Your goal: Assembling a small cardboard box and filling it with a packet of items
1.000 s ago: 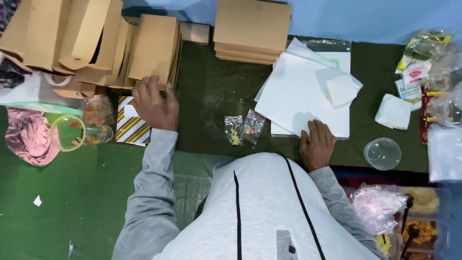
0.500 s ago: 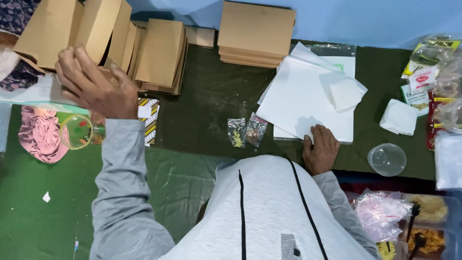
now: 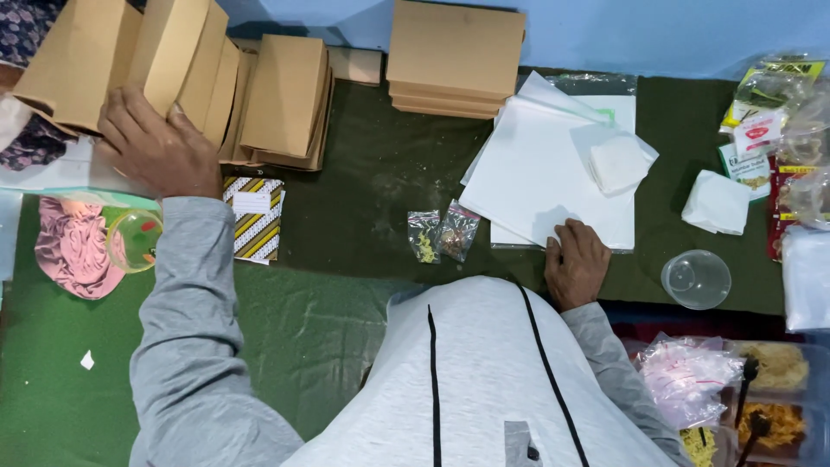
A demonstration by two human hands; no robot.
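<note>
**Left hand on the leaning brown boxes; right hand flat on the white sheets**

- Left hand (image 3: 160, 151): reached out to the far left, palm down on a row of flat brown cardboard boxes (image 3: 173, 65) that lean against one another. Fingers spread and curled over the edge of one box; the hand rests on it without lifting it, and whether there is a true grip underneath is hidden.
- Right hand (image 3: 577, 262): lies close to the body on the near edge of a stack of white sheets (image 3: 540, 169). Fingers loosely together, pressing the paper, holding nothing.
- Between the hands, on the dark green cloth (image 3: 363, 199) that covers the bench: two small clear sachets (image 3: 441, 235) with bits of dried matter inside, side by side and apart from both hands.
- Just beside the left wrist: a patterned yellow-and-black packet (image 3: 255, 218) and a small clear cup (image 3: 134, 239), with a pink cloth (image 3: 73, 246) next to it.
- Further back: a neat stack of brown boxes (image 3: 454, 56). To the right: folded white tissues (image 3: 713, 201), an empty clear round container (image 3: 696, 278).

Judged step: picking one box out of the leaning row. Freeing it would call for closing the fingers round a single edge without tipping its neighbours.
</note>
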